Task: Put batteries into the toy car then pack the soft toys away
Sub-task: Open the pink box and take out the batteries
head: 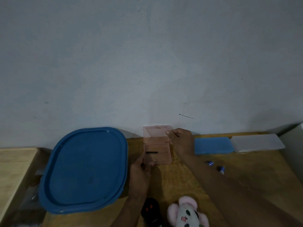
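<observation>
1 pink box: left hand fingers curled on its near corner, right hand fingers pinching its far side | 2 batteries on table, right | 1 toy car beside 1 soft toy, near edge

This is looking like a room in a home rather than a shop or a lab. A wooden worktop is standing against a bare, pale blue-grey painted wall that is carrying a dark scuff and fainter marks. Household plastic storage is lying about: a large blue lid, a pink see-through box, a flat blue case and a flat white case. A pink-eared soft toy and a black toy are sitting at the near edge, with small batteries lying loose nearby. The light is falling dim and uneven.
</observation>
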A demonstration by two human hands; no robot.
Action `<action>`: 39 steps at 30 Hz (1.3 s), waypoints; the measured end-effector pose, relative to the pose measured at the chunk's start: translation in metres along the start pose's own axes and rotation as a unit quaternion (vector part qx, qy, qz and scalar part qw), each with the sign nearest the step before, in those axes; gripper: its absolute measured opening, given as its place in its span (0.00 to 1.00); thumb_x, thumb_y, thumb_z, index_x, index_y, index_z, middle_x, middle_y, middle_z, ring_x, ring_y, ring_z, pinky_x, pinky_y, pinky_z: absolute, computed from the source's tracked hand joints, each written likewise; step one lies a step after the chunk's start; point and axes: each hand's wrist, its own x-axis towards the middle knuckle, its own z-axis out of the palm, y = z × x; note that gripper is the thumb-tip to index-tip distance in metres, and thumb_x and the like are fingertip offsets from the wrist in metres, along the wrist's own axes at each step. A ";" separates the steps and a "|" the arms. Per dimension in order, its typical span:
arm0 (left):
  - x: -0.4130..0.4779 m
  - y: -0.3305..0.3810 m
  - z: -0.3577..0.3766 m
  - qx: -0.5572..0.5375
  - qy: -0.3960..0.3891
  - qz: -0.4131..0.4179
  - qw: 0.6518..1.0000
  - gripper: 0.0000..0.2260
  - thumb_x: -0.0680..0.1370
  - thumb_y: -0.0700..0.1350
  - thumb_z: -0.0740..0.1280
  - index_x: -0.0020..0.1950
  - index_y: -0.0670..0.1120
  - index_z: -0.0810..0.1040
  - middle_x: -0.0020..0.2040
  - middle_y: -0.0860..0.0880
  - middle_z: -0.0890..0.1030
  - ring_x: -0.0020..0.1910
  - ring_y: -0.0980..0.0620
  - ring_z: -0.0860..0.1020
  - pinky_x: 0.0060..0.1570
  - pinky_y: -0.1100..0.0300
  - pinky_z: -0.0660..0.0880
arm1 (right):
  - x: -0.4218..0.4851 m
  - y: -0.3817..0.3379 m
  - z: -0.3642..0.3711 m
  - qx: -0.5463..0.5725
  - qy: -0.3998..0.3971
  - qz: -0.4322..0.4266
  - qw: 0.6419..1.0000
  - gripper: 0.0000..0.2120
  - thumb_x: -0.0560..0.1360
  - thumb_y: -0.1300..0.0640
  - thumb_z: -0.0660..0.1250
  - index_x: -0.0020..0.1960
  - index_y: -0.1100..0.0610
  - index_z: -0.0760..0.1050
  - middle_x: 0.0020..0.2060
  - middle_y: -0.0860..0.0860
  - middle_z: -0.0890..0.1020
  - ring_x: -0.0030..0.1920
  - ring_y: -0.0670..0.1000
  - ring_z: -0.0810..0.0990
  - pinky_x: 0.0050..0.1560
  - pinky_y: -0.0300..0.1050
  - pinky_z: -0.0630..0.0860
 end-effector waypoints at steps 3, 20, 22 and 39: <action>0.001 -0.001 -0.001 0.002 -0.007 0.001 1.000 0.13 0.77 0.34 0.67 0.60 0.46 0.80 0.50 0.54 0.83 0.47 0.71 0.77 0.44 0.78 0.72 | 0.001 0.000 0.000 -0.013 -0.001 -0.001 1.000 0.08 0.71 0.56 0.73 0.37 0.60 0.82 0.32 0.53 0.83 0.35 0.52 0.81 0.41 0.48 0.77; 0.000 -0.001 0.000 0.021 -0.012 -0.007 1.000 0.10 0.78 0.35 0.65 0.56 0.46 0.81 0.46 0.54 0.82 0.44 0.66 0.77 0.39 0.78 0.71 | -0.039 -0.009 0.001 -0.369 -0.198 -0.257 0.871 0.09 0.76 0.60 0.62 0.43 0.58 0.81 0.42 0.55 0.81 0.43 0.55 0.79 0.40 0.45 0.71; 0.000 -0.003 -0.001 0.011 -0.018 -0.016 1.000 0.09 0.78 0.36 0.66 0.55 0.45 0.81 0.46 0.53 0.83 0.43 0.63 0.79 0.39 0.77 0.71 | -0.039 -0.016 0.007 -0.417 -0.201 -0.272 0.843 0.08 0.76 0.61 0.62 0.45 0.58 0.80 0.44 0.55 0.81 0.44 0.56 0.80 0.39 0.44 0.69; -0.003 0.004 -0.002 0.039 -0.001 -0.023 0.999 0.13 0.82 0.36 0.60 0.61 0.49 0.76 0.49 0.56 0.79 0.41 0.72 0.76 0.36 0.81 0.68 | -0.037 -0.021 0.014 -0.469 -0.207 -0.279 0.812 0.09 0.76 0.57 0.64 0.54 0.57 0.78 0.53 0.55 0.80 0.54 0.56 0.76 0.49 0.46 0.71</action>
